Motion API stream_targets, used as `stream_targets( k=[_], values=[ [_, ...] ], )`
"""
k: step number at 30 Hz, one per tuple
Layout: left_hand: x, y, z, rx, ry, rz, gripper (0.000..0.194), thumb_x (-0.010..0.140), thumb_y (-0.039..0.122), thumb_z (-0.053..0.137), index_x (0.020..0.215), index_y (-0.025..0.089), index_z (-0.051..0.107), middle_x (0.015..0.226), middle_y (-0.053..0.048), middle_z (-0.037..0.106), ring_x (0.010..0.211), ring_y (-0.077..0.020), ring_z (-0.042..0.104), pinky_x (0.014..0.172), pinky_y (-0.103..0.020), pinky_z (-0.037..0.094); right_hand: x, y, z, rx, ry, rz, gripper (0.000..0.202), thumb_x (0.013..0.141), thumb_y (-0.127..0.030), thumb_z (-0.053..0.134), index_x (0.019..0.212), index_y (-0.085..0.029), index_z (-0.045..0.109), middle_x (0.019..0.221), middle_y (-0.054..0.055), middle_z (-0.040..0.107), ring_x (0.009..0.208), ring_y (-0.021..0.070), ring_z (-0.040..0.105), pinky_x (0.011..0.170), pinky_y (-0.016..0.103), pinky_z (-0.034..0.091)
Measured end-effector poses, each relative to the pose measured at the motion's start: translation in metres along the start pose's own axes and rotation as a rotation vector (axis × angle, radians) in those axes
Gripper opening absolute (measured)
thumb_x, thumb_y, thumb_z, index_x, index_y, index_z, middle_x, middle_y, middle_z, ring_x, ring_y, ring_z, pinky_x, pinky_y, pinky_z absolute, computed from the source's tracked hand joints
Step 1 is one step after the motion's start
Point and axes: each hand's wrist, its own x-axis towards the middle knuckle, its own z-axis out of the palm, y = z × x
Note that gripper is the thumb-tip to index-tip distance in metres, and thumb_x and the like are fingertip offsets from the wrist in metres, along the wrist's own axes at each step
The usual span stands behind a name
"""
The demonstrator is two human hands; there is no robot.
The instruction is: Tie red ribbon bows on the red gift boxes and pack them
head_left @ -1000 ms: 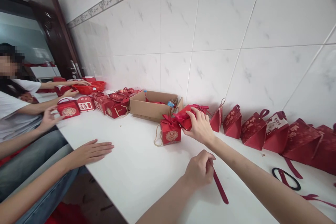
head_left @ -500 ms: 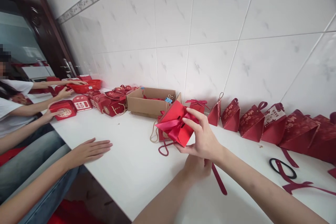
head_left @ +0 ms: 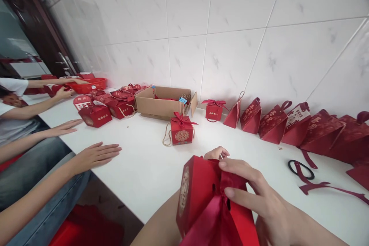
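Note:
Close to the camera is a red gift box (head_left: 188, 196) with a satin ribbon bow on top and a gold round emblem on one side. My right hand (head_left: 268, 200) grips it, thumb and fingers pressing on the top beside the bow's knot. Behind the box, my left hand (head_left: 217, 153) shows only in part, its fingers curled; the box hides what they hold, if anything. A smaller-looking red gift box (head_left: 181, 132) with a bow and gold cord stands upright on the white table beyond.
An open cardboard box (head_left: 160, 107) with blue binder clips stands by the wall. Red bags (head_left: 273, 123) line the right side; a black ring (head_left: 301, 170) and loose ribbon (head_left: 319, 186) lie nearer. At left, co-workers' hands (head_left: 93, 157) rest near red boxes (head_left: 95, 115) and a red basket (head_left: 99, 84).
My right hand has brought the ribboned gift box down and nearer to me, uncovering the box behind it. A co-worker's hand at left has let go of a red box.

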Motion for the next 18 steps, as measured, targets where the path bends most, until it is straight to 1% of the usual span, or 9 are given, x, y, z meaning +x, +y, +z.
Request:
stream_targets(
  k=[2, 5, 8, 11, 13, 15, 16, 18],
  values=[
    [0.001, 0.001, -0.003, -0.013, -0.029, 0.010, 0.016, 0.072, 0.016, 0.046, 0.082, 0.020, 0.058, 0.066, 0.004, 0.059, 0.056, -0.0106, 0.052, 0.052, -0.022, 0.041, -0.014, -0.002, -0.005, -0.005, -0.052, 0.053, 0.074, 0.073, -0.052, 0.056, 0.135, -0.028, 0.025, 0.125, 0.016, 0.047, 0.117, 0.0361, 0.049, 0.090, 0.049, 0.045],
    [0.002, 0.003, -0.006, -0.005, 0.016, 0.029, 0.015, 0.075, 0.015, 0.044, 0.082, 0.018, 0.057, 0.069, 0.002, 0.060, 0.057, -0.0099, 0.051, 0.057, -0.023, 0.042, -0.037, -0.008, -0.010, -0.021, -0.144, 0.124, 0.075, 0.073, -0.051, 0.058, 0.137, -0.033, 0.024, 0.126, 0.013, 0.051, 0.115, 0.0333, 0.054, 0.088, 0.043, 0.049],
    [0.002, 0.006, -0.008, 0.031, 0.042, 0.063, 0.014, 0.076, 0.016, 0.044, 0.080, 0.018, 0.057, 0.071, 0.001, 0.061, 0.057, -0.0100, 0.049, 0.059, -0.023, 0.042, -0.056, -0.015, -0.013, -0.089, -0.188, 0.122, 0.072, 0.076, -0.048, 0.057, 0.139, -0.034, 0.025, 0.125, 0.012, 0.056, 0.111, 0.0311, 0.058, 0.084, 0.040, 0.053],
    [0.002, 0.006, -0.008, 0.075, 0.008, 0.078, 0.014, 0.075, 0.015, 0.045, 0.078, 0.018, 0.058, 0.064, 0.003, 0.057, 0.054, -0.0094, 0.046, 0.056, -0.022, 0.039, -0.071, -0.023, -0.017, -0.252, -0.265, 0.106, 0.066, 0.078, -0.045, 0.056, 0.139, -0.030, 0.034, 0.125, 0.013, 0.058, 0.115, 0.0326, 0.054, 0.079, 0.042, 0.056],
    [0.002, 0.006, -0.008, 0.075, -0.012, 0.080, 0.014, 0.075, 0.015, 0.044, 0.078, 0.018, 0.058, 0.060, 0.003, 0.053, 0.052, -0.0089, 0.045, 0.054, -0.021, 0.038, -0.082, -0.029, -0.021, -0.377, -0.250, 0.116, 0.062, 0.078, -0.040, 0.058, 0.136, -0.030, 0.041, 0.130, 0.011, 0.054, 0.122, 0.0353, 0.048, 0.081, 0.047, 0.056],
    [0.002, 0.005, -0.008, 0.053, -0.033, 0.096, 0.013, 0.074, 0.015, 0.044, 0.076, 0.017, 0.057, 0.061, 0.003, 0.053, 0.053, -0.0087, 0.045, 0.054, -0.021, 0.039, -0.093, -0.035, -0.023, -0.434, -0.172, 0.161, 0.061, 0.077, -0.035, 0.059, 0.136, -0.030, 0.042, 0.136, 0.009, 0.047, 0.126, 0.0366, 0.042, 0.084, 0.050, 0.054],
    [0.001, 0.005, -0.008, 0.041, -0.054, 0.110, 0.012, 0.073, 0.015, 0.045, 0.075, 0.017, 0.056, 0.061, 0.003, 0.053, 0.054, -0.0087, 0.046, 0.054, -0.021, 0.039, -0.098, -0.038, -0.023, -0.434, -0.144, 0.207, 0.062, 0.077, -0.035, 0.059, 0.136, -0.030, 0.041, 0.139, 0.008, 0.043, 0.126, 0.0368, 0.041, 0.084, 0.050, 0.055],
    [0.001, 0.004, -0.008, 0.023, -0.126, 0.144, 0.011, 0.071, 0.015, 0.045, 0.071, 0.016, 0.055, 0.062, 0.003, 0.054, 0.056, -0.0085, 0.047, 0.055, -0.021, 0.038, -0.104, -0.043, -0.021, -0.422, -0.114, 0.345, 0.065, 0.076, -0.039, 0.061, 0.136, -0.027, 0.040, 0.142, 0.011, 0.036, 0.122, 0.0368, 0.046, 0.079, 0.046, 0.058]
  ],
)
